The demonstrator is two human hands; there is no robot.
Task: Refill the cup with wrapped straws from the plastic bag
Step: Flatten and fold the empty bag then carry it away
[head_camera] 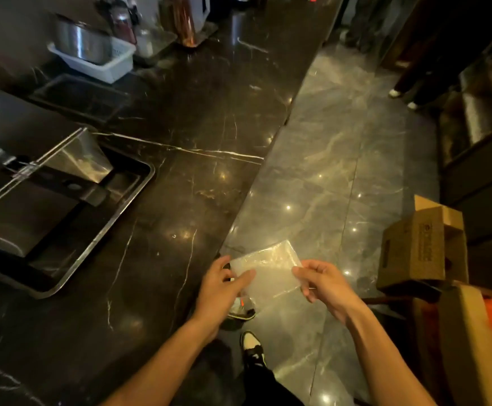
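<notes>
A clear plastic bag [268, 269] is held flat between both hands, out over the floor just past the counter's edge. My left hand [224, 284] pinches its left side with thumb and fingers. My right hand [322, 281] grips its right edge. The bag looks thin and pale; I cannot make out straws inside it. No cup for straws is visible in this view.
A dark marble counter [180, 142] runs along the left, with a sunken metal sink [72, 200] and a clear lid over it. A white basket [104, 63] with a steel pot stands at the back. Open cardboard boxes [420, 247] sit on the floor to the right.
</notes>
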